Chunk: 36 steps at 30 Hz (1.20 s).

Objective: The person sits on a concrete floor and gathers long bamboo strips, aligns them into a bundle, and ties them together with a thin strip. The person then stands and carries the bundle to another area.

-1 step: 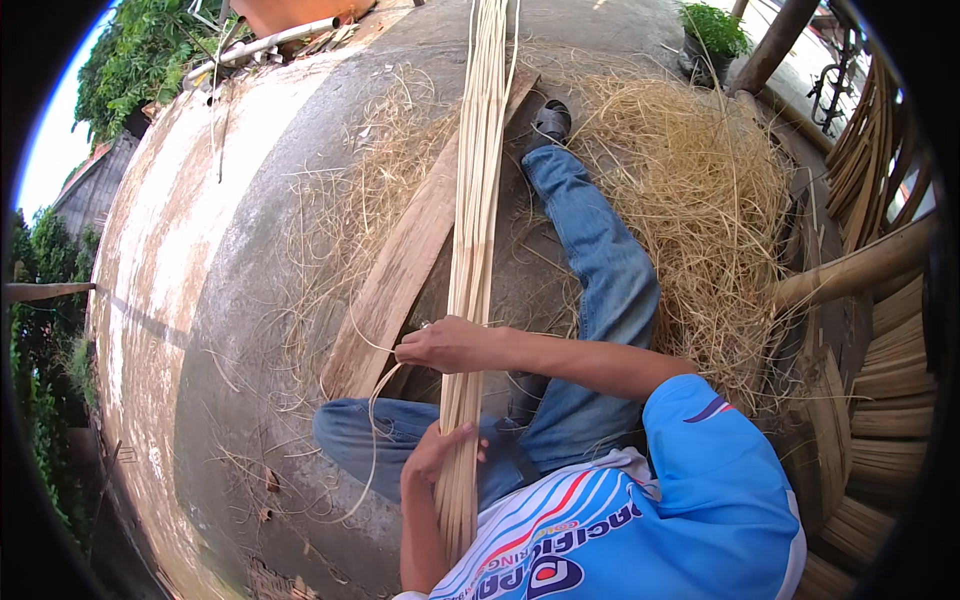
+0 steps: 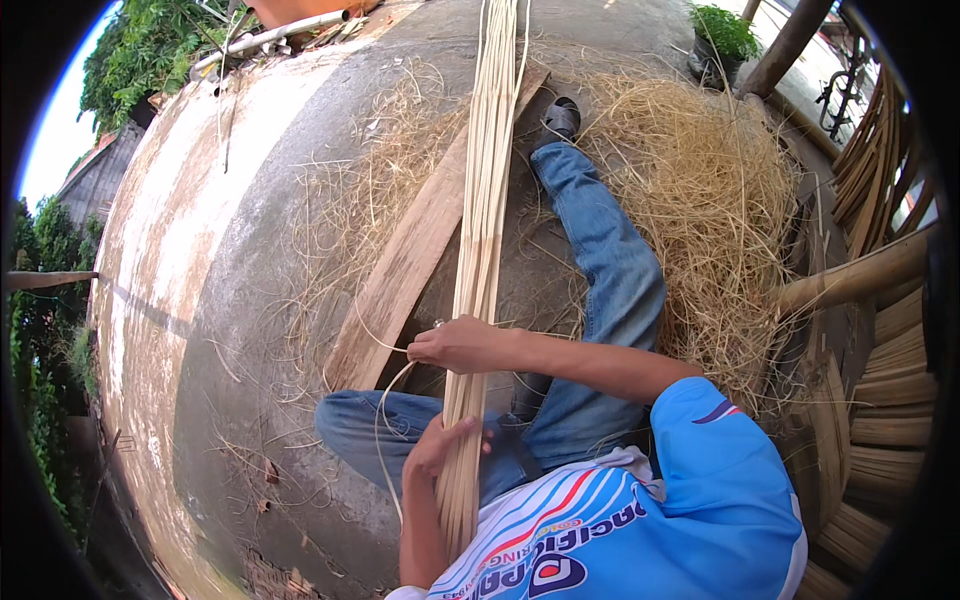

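A long bundle of pale split strips, like bamboo or rattan (image 2: 482, 210), runs from my lap away past my feet. Around its near part my left hand (image 2: 445, 445) is closed, thumb on top and fingertips showing at the right side. My right hand (image 2: 455, 345) reaches across the top of the bundle, a little farther off. Its fingers pinch a thin strip (image 2: 383, 400) at the bundle's left side. One end of this strip curls up over the plank, and the other hangs down beside my left forearm.
A wooden plank (image 2: 400, 270) lies slantwise under the bundle. Heaps of fine shavings (image 2: 700, 220) cover the ground right of my outstretched leg (image 2: 605, 240), with more scattered left. Wooden poles (image 2: 860, 268) and stacked strips (image 2: 885, 400) stand at the right. A potted plant (image 2: 720, 40) is far right.
The thin strip's loose lower end has swung right, closer to my left forearm. Both hands keep their grips, and the whole view has shifted slightly.
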Tool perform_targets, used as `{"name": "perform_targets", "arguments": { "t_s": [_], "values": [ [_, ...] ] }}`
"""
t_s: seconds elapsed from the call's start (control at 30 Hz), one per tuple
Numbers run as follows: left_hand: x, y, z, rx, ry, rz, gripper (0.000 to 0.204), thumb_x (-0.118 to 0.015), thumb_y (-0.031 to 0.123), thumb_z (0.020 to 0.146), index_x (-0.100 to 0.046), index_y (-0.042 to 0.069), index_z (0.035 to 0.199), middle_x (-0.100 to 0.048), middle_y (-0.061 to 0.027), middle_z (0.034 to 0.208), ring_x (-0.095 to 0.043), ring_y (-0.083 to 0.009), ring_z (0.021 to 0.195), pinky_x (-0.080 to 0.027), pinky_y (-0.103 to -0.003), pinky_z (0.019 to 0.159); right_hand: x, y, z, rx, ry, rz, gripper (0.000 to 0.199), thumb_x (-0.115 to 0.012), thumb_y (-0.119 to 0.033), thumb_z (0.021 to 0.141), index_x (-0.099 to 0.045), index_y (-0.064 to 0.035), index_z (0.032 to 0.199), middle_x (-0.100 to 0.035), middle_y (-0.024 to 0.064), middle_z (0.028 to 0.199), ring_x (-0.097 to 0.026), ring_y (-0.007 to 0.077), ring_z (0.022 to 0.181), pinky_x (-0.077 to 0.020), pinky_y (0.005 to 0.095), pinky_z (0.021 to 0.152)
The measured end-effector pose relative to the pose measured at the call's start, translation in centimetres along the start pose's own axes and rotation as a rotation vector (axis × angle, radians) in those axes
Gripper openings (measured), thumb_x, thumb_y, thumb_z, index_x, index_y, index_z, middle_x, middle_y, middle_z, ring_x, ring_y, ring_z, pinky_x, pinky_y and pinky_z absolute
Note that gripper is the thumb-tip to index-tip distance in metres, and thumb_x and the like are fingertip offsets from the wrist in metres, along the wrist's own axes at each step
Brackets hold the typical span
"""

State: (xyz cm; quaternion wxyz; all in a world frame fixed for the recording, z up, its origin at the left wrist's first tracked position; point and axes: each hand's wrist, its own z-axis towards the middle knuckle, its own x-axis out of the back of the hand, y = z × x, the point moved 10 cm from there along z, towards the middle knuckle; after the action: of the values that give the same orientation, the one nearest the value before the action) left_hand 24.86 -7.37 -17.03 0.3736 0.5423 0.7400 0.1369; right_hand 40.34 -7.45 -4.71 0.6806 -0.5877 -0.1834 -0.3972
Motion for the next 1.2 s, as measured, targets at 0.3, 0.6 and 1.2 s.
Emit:
{"name": "perform_targets", "arguments": {
  "t_s": [0.3, 0.6, 1.2],
  "values": [
    [3.6, 3.2, -1.0, -0.417, 0.227, -0.498, 0.064, -0.045, 0.047, 0.107, -0.04, -0.002, 0.147, -0.059, -0.0235, 0.135, -0.06, -0.0317, 0.124, -0.048, -0.043, 0.107, -4.2, -1.1, -10.8, -0.448, -0.111, 0.706, 0.024, -0.065, -0.023, 0.096, -0.07, -0.0034, 0.108, -0.074, 0.012, 0.09, -0.071, 0.0235, 0.083, -0.054, 0.0377, 0.078],
    [6.8, 5.4, 1.0, -0.465, 0.357, -0.68, 0.027, -0.068, 0.015, 0.098, -0.063, 0.007, 0.123, -0.069, -0.0035, 0.106, -0.068, -0.0195, 0.099, -0.058, -0.035, 0.094, -1.0, 1.6, -9.6, -0.49, 0.414, 0.847, 0.026, -0.071, -0.023, 0.096, -0.071, 0.0003, 0.108, -0.073, 0.0057, 0.095, -0.069, 0.0119, 0.084, -0.0537, 0.0261, 0.075],
    [5.0, 5.9, 0.2, -0.513, 0.342, -0.628, 0.033, -0.061, 0.018, 0.102, -0.057, 0.001, 0.13, -0.066, -0.0147, 0.123, -0.065, -0.0256, 0.111, -0.053, -0.04, 0.102, -3.2, 0.4, -6.1, -0.488, 0.192, 0.082, 0.017, -0.074, -0.029, 0.091, -0.08, -0.0206, 0.104, -0.065, 0.0074, 0.088, -0.068, 0.026, 0.08, -0.0544, 0.0389, 0.071]
  ]
}}
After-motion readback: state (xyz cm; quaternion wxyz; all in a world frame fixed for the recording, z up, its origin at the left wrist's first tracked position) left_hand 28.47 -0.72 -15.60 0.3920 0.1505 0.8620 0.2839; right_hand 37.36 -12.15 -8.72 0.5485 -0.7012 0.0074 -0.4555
